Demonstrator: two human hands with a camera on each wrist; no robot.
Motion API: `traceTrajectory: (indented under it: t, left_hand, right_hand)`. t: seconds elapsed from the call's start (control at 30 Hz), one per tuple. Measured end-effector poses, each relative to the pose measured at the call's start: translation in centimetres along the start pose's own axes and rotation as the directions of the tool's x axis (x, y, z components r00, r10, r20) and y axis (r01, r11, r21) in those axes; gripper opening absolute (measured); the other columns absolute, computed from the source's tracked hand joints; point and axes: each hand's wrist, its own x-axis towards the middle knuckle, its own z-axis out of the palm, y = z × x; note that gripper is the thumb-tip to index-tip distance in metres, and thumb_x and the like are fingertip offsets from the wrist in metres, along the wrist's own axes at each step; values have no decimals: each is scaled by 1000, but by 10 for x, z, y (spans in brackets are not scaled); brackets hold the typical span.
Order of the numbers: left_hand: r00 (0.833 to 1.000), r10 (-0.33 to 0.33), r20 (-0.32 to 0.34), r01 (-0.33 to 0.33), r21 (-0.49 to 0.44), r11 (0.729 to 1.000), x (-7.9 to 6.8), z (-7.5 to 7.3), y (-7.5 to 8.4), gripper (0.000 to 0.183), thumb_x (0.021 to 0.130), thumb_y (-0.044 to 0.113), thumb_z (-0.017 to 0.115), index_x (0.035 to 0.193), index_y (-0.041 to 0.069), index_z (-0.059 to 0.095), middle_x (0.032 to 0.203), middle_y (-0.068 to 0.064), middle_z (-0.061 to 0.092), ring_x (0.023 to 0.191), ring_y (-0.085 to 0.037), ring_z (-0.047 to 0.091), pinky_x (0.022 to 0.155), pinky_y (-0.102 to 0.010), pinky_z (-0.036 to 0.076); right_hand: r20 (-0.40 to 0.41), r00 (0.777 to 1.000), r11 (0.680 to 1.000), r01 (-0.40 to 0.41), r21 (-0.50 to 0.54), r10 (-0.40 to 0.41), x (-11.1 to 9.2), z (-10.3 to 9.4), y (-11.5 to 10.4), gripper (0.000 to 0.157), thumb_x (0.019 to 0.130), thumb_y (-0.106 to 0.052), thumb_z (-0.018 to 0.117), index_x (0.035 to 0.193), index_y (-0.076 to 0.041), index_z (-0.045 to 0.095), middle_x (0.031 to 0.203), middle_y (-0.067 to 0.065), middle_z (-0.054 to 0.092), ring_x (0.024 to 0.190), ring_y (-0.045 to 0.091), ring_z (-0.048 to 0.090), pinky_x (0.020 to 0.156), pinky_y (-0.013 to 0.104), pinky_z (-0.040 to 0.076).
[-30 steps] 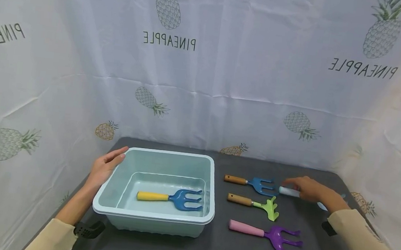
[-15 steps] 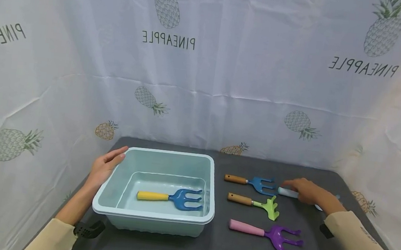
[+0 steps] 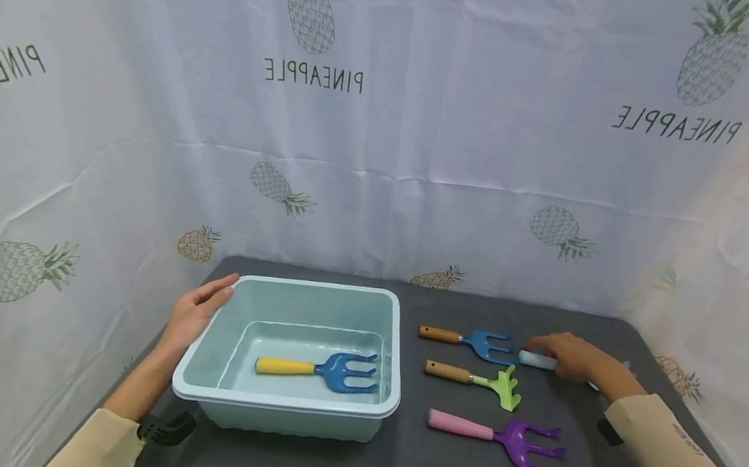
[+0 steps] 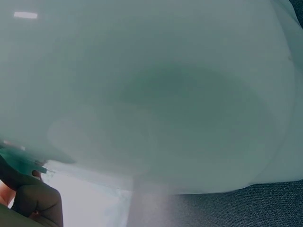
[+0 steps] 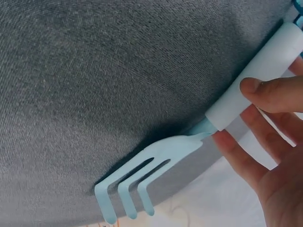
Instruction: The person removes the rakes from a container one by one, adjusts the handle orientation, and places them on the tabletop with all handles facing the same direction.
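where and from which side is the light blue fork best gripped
Probably by the handle of the light blue fork, reaching down from above with thumb and fingers across it: it is thick and straight, lying sideways in the head view, while the other end splits into bent tines. The right hand grips it there.

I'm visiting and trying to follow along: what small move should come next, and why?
Probably lift the light-blue hand fork toward the basin: the right hand grips its handle, the left hand touches the basin, and a yellow-handled fork lies inside.
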Motion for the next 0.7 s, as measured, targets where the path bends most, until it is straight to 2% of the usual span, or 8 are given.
traceTrajectory:
  t: [0.1, 0.17, 0.27, 0.43, 0.57, 0.7]
  left_hand:
    - [1000, -1, 0, 1, 8, 1000, 0, -1, 0, 62, 106, 52, 52, 159, 20, 43, 166, -5, 40, 149, -27, 43, 82, -5, 46]
    - [1000, -1, -1, 1, 11, 1000, -1, -1, -1, 63, 106, 52, 52, 158, 20, 44, 166, -5, 40, 148, -27, 43, 83, -5, 46]
    - [1000, 0, -1, 0, 13, 1000, -1, -2, -1, 63, 105, 53, 53, 158, 20, 44, 166, -5, 40, 148, -26, 43, 83, -5, 45]
    - [1000, 5, 3, -5, 2, 1000, -2, -2, 0, 63, 105, 53, 52, 158, 19, 44, 166, -5, 41, 148, -26, 43, 84, -6, 46]
    - [1000, 10, 0, -10, 8, 1000, -2, -2, 1, 63, 106, 52, 52, 158, 18, 44, 166, -5, 40, 148, -26, 43, 84, -5, 45]
    - [1000, 11, -4, -11, 2, 1000, -2, -2, 0, 62, 106, 51, 52, 158, 18, 44, 166, -5, 41, 148, -26, 43, 84, -5, 46]
  right_hand:
    - [23, 999, 999, -24, 31, 23, -1, -4, -3, 69, 81, 25, 43, 138, -9, 63, 86, 6, 64, 71, 14, 48, 62, 31, 38]
    - [33, 999, 999, -39, 36, 38, -3, -9, -6, 67, 82, 23, 44, 138, -8, 63, 82, 4, 62, 69, 12, 46, 61, 31, 38]
    - [20, 999, 999, -45, 17, 44, -6, -18, -10, 62, 80, 20, 51, 135, -7, 63, 94, 5, 68, 78, 13, 57, 64, 33, 47]
    - [-6, 999, 999, -33, 10, 33, -5, -34, -19, 56, 80, 15, 57, 131, -3, 65, 96, 10, 69, 82, 20, 62, 65, 35, 51]
    - [-42, 999, 1000, -12, 22, 13, -4, -51, -29, 59, 76, 17, 57, 131, -2, 64, 112, 19, 71, 99, 32, 68, 75, 46, 59]
    - [-66, 998, 999, -1, 46, 4, -2, -75, -44, 58, 77, 15, 63, 134, 0, 62, 120, 24, 69, 107, 41, 67, 85, 54, 59]
